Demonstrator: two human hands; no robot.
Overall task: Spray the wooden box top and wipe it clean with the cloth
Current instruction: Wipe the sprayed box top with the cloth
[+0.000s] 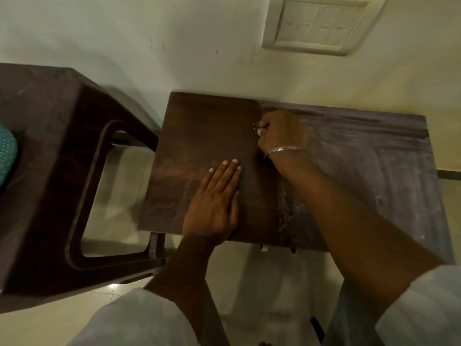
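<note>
The wooden box top (209, 126) sits in the middle of the room's edge, its far side right up against the wall (124, 41). Its left part is a deep, even brown. Its right part is filmed with grey, streaked and scratched, and the line between the two runs about where the right hand is.

The right hand (282, 132) is on the far half of the top, near the back edge, with its fingers curled tight into a fist around the cloth (255, 127). Only a small speckled scrap pokes out by the fingertips, so I cannot tell more about it. A thin metal bangle (287, 149) circles that wrist.

The left hand (214, 203) lies palm down on the near left part of the top, fingers straight and pressed together, holding nothing. Both forearms are bare and come out of pale sleeves (139, 318) at the bottom.

Just beside the box, on its left, stands a dark brown chair (45, 171). Its open side frame shows the pale floor tiles (117, 196) through it, and a teal knitted cushion (6, 156) peeks in at the far left edge. Up on the wall, above the box's right half, is a cream switch plate (321, 23).
</note>
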